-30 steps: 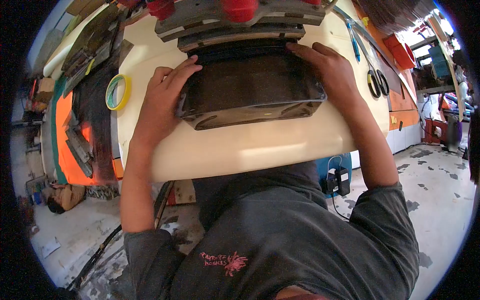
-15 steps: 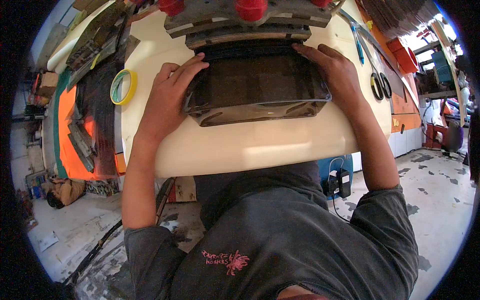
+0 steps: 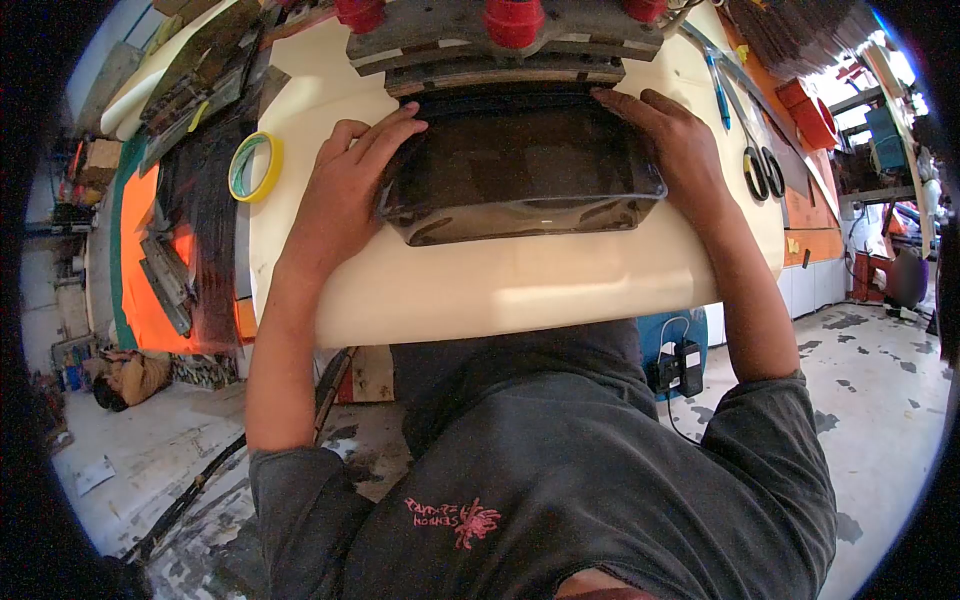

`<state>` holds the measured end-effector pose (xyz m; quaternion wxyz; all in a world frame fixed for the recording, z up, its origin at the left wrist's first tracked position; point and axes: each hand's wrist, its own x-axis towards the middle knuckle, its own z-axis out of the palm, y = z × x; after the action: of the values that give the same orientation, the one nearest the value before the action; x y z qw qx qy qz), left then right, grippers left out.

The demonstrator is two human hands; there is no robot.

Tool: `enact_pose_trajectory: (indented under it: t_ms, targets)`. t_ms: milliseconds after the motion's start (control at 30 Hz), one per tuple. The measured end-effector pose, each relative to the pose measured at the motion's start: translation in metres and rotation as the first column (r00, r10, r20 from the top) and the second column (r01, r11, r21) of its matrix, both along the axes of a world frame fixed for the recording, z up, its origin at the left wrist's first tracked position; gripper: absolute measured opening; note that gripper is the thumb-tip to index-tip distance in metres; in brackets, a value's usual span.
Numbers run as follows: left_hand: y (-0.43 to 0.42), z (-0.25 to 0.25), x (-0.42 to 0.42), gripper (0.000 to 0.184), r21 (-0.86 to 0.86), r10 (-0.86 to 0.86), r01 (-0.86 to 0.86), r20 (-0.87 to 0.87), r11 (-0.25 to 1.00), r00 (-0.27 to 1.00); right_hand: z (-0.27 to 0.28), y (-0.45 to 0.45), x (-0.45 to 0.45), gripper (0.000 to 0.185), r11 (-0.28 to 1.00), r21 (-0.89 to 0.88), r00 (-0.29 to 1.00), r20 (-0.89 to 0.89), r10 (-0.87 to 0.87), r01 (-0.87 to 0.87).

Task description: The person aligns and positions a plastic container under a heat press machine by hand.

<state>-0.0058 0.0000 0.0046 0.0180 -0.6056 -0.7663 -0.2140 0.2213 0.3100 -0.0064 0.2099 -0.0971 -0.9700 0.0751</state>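
A smoky, see-through plastic piece (image 3: 520, 160) with folded or curved edges lies on the cream work surface, its far edge up against a dark metal press bar (image 3: 505, 78). My left hand (image 3: 350, 180) grips its left side, fingertips near the far left corner. On the opposite side, my right hand (image 3: 680, 145) holds the right edge, with the thumb side close to the bar. Both palms face inward, and parts of the fingers are hidden behind the plastic. Whether the far edge sits under the bar cannot be made out.
Red knobs (image 3: 513, 22) top the press. A yellow tape roll (image 3: 256, 167) lies left; black-handled scissors (image 3: 763, 173) and a blue pen (image 3: 721, 98) lie right. Orange sheets (image 3: 140, 260) and dark strips sit further left. Another person (image 3: 135, 380) is low at far left.
The whole view has shifted slightly. Both hands keep their places on the plastic piece, which looks nearly still against the press.
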Motion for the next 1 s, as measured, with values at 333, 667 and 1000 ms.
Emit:
enact_pose_trajectory:
  t_ms: [333,667,1000]
  targets:
    - [-0.001,-0.005,-0.002,0.078,0.030,-0.005,0.006,-0.010,1.000,1.000,-0.005,0.006,0.004,0.055,1.000,-0.028,0.999,0.054,0.007,-0.005]
    - [-0.030,0.012,0.042,0.072,0.055,0.121,-0.140,0.260,0.989,0.958,0.016,-0.018,0.029,0.059,0.952,-0.301,0.995,0.091,-0.033,0.059]
    - [-0.046,0.011,0.080,0.062,-0.030,0.315,-0.342,0.471,0.939,0.824,0.007,-0.037,0.043,0.037,0.931,-0.354,0.993,-0.039,-0.113,0.092]
